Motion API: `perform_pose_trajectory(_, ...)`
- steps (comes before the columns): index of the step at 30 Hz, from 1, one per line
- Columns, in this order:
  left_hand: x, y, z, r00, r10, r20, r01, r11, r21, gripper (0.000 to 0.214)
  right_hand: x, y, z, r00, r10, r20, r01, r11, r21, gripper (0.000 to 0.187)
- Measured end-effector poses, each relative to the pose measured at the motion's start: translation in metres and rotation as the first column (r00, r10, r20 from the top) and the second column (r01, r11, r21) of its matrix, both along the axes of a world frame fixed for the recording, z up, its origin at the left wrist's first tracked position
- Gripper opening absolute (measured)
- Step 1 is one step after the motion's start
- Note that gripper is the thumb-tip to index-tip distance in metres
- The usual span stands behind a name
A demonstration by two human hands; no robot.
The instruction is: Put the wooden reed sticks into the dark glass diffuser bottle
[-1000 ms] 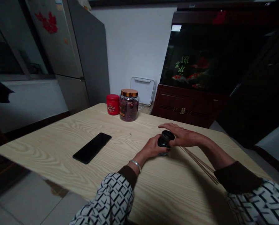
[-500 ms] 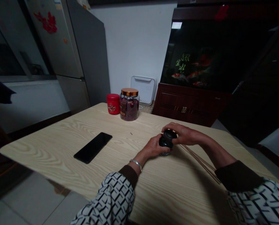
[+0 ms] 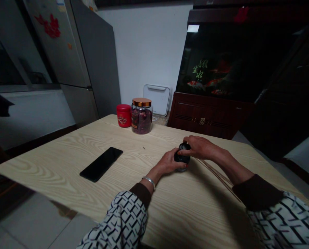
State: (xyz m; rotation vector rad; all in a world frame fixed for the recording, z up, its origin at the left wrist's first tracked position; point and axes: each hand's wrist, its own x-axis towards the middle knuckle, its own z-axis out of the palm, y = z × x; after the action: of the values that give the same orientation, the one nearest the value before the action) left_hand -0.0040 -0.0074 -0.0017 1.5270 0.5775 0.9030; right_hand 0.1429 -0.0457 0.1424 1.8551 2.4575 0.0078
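A small dark jar [image 3: 181,158] stands on the light wooden table [image 3: 66,162] just right of the middle. My left hand [image 3: 168,162] wraps round the jar's side and holds it. On top of the jar, my right hand [image 3: 197,147] curls its fingers over the dark lid. A bundle of thin wooden sticks [image 3: 216,176] lies on the table under my right forearm.
A black phone [image 3: 101,163] lies flat to the left. At the far edge stand a red tin [image 3: 123,116] and a glass jar with a copper lid [image 3: 141,116]. A fridge [image 3: 79,62] stands at the back left and a fish tank on a dark cabinet [image 3: 211,114] behind.
My right hand went from lying flat over the jar's top to fingers curled round the lid. The left hand has kept its hold on the jar.
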Motion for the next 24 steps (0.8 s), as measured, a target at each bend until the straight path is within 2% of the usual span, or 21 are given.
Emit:
perform_pose_trajectory(2,0.0,0.0,-0.001,0.999,0.03,-0.027,-0.029,0.998,0.056,0.059,0.0,0.002,0.004,0.996,0.081,-0.036,-0.082,0.996,-0.018,0.036)
perform_pose_trajectory(5,-0.001,0.002,-0.002,0.996,0.057,-0.068,-0.05,0.994,0.098,0.06,0.006,0.004,0.017,0.962,0.193,-0.194,-0.2,0.98,-0.019,0.043)
perform_pose_trajectory(8,-0.002,0.003,-0.002,0.992,0.076,-0.101,-0.06,0.986,0.157,0.063,0.018,0.002,0.027,0.873,0.238,-0.427,-0.238,0.97,0.055,0.048)
perform_pose_trajectory(10,-0.003,0.005,-0.002,0.99,0.087,-0.112,-0.064,0.979,0.193,0.068,0.028,-0.002,0.025,0.777,0.22,-0.589,-0.193,0.975,0.11,0.052)
perform_pose_trajectory(13,-0.005,0.007,-0.002,0.988,0.098,-0.117,-0.072,0.975,0.21,0.07,0.043,-0.016,-0.002,0.573,0.14,-0.808,-0.021,0.988,0.156,0.049)
perform_pose_trajectory(16,-0.007,0.011,-0.004,0.987,0.112,-0.114,-0.086,0.974,0.211,0.069,0.049,-0.037,-0.051,0.356,0.016,-0.934,0.24,0.965,0.108,0.05)
perform_pose_trajectory(18,-0.008,0.013,-0.005,0.987,0.122,-0.106,-0.098,0.973,0.207,0.07,0.048,-0.052,-0.085,0.284,-0.07,-0.956,0.281,0.96,0.013,0.051)
perform_pose_trajectory(20,-0.009,0.014,-0.006,0.988,0.12,-0.093,-0.1,0.974,0.203,0.07,0.044,-0.065,-0.112,0.314,-0.083,-0.946,0.269,0.963,0.005,0.049)
perform_pose_trajectory(24,-0.009,0.014,-0.007,0.992,0.101,-0.073,-0.084,0.976,0.198,0.07,0.035,-0.082,-0.142,0.524,-0.005,-0.852,0.26,0.953,0.154,0.04)
